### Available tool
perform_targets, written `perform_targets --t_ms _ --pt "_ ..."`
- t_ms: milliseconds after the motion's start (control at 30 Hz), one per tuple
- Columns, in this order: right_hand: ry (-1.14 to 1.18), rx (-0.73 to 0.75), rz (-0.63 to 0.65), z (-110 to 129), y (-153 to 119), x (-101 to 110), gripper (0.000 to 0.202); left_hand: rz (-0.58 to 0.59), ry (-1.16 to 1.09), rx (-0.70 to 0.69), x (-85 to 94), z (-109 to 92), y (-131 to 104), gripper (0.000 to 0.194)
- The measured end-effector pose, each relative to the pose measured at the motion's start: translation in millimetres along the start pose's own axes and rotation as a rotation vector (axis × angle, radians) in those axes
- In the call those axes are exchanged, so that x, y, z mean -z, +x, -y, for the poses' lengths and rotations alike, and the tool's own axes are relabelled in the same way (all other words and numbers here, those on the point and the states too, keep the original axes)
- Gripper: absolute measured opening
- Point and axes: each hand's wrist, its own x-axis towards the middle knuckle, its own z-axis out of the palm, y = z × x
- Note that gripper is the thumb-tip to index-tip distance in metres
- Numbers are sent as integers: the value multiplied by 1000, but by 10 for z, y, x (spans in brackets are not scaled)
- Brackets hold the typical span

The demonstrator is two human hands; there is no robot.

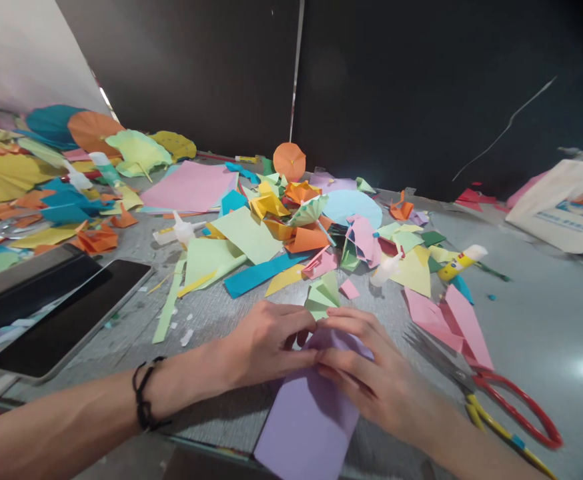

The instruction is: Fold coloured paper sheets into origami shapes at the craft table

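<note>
A purple sheet of paper lies at the table's near edge, its lower end reaching past the edge. My left hand, with a black cord bracelet on the wrist, pinches the sheet's upper part between thumb and curled fingers. From the other side my right hand covers the upper right of the sheet, its fingertips meeting the left ones. The far end of the paper is partly hidden under the fingers. Just beyond the fingertips is a pleated light green paper piece.
Red-handled scissors lie right of my right hand. A phone with a cable is at left. Coloured paper scraps, glue bottles and a yellow glue stick cover the table's middle. A white bag stands far right.
</note>
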Motion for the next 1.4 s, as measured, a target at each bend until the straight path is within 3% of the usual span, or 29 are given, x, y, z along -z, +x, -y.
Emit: perform_targets --t_ms 167,367,667,1100,1267,1400 --pt "15 -11 -44 17 20 6 11 -3 16 9 13 -31 13 24" --pt "58 -54 -70 44 19 -22 16 51 89 -27 12 -81 -2 14" --pt "42 -35 -118 50 49 -34 20 37 231 -68 -8 -65 -27 18" --pt "17 -85 -182 59 51 -32 17 7 132 12 -2 -77 -10 27" --pt "16 -230 -154 8 16 -24 11 -35 86 110 6 -80 39 23" --pt "86 -449 -105 -29 5 -40 28 -34 -19 278 42 -89 110 17"
